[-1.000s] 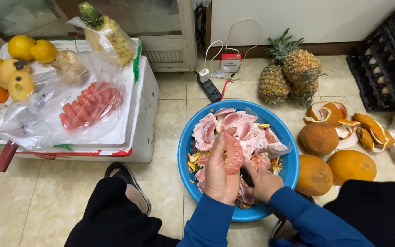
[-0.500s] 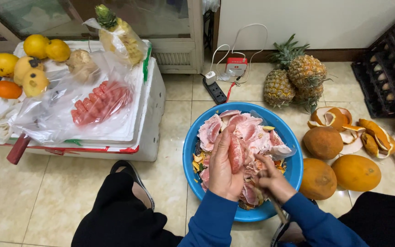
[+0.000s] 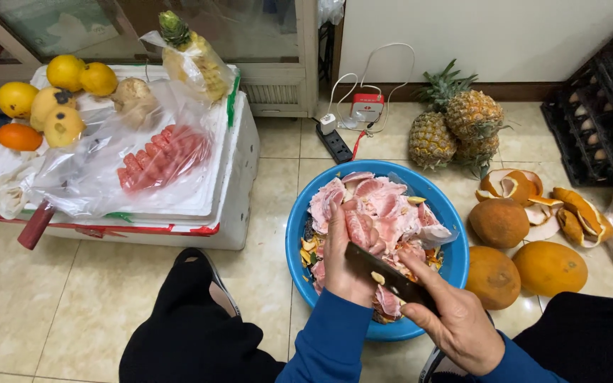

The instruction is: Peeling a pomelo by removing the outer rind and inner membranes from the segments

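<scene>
- Two hands work over one blue basin (image 3: 455, 273) on the tiled floor, between the person's knees.
- One left hand (image 3: 345, 259) is curled around one pink peeled fruit segment (image 3: 358, 228), thumb and fingers closed on it, holding it upright above the basin.
- One right hand (image 3: 455, 319) is wrapped tight around the handle of one dark knife (image 3: 384, 273); the blade points up-left and lies against the base of the segment and the left palm. One small yellowish scrap sticks to the blade.
- One heap of pink peel and membrane pieces (image 3: 391, 206) fills the basin, too many and too overlapped to count, with yellow-orange scraps along the left edge.
- Three whole brownish-orange round fruits (image 3: 499, 222) lie just right of the basin, two near it and one further right.
- One pile of orange rind pieces (image 3: 576, 213) lies behind them; the exact number is unclear.
- Three pineapples (image 3: 455, 128) stand close together near the wall.
- One white foam box (image 3: 239, 170) stands to the left, carrying one clear bag of pink segments (image 3: 164, 156), one bagged peeled pineapple (image 3: 189, 60), and about six yellow and orange fruits (image 3: 51, 99) at its far left corner.
- One power strip (image 3: 335, 142) with one red-and-white charger (image 3: 367, 106) lies by the wall.
- One black crate (image 3: 604, 120) stands at the right edge.
</scene>
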